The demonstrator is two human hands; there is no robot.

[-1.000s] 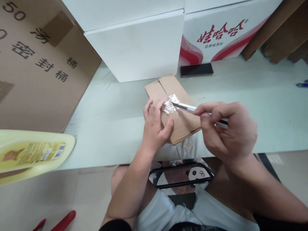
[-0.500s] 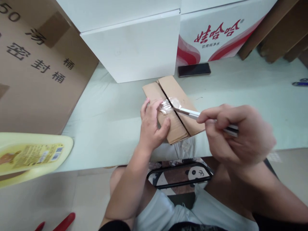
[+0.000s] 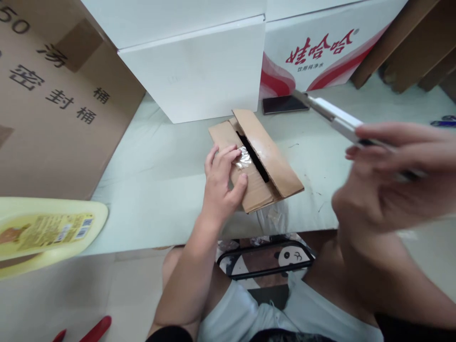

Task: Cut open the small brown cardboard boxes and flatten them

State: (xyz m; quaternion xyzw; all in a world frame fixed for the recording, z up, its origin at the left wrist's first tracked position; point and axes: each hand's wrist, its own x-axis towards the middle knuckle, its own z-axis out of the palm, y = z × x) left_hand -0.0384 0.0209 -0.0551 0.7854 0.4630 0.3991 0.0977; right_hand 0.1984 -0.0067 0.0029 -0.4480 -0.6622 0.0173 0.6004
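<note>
A small brown cardboard box (image 3: 254, 190) lies on the table, its right flap (image 3: 270, 152) tilted up and a dark gap showing along the middle seam. Clear tape (image 3: 243, 158) sticks to the left flap. My left hand (image 3: 224, 178) grips the box's left side, fingertips on the flap beside the tape. Up and to the right, away from the box, my right hand (image 3: 395, 175) is closed round a white utility knife (image 3: 342, 118). Its blade is out and points up-left, over the phone. My right hand is blurred by motion.
Behind the box stand white cartons (image 3: 192, 71) and a black phone (image 3: 285, 105). A large brown carton (image 3: 71, 118) and a yellow bottle (image 3: 53, 228) occupy the left. A blue pen-like object (image 3: 443, 123) lies far right. Loose clear plastic (image 3: 274, 218) hangs at the front edge.
My right hand has lifted the utility knife off the seam, up and to the right. The right flap has risen and the seam has widened. My left hand stays on the box.
</note>
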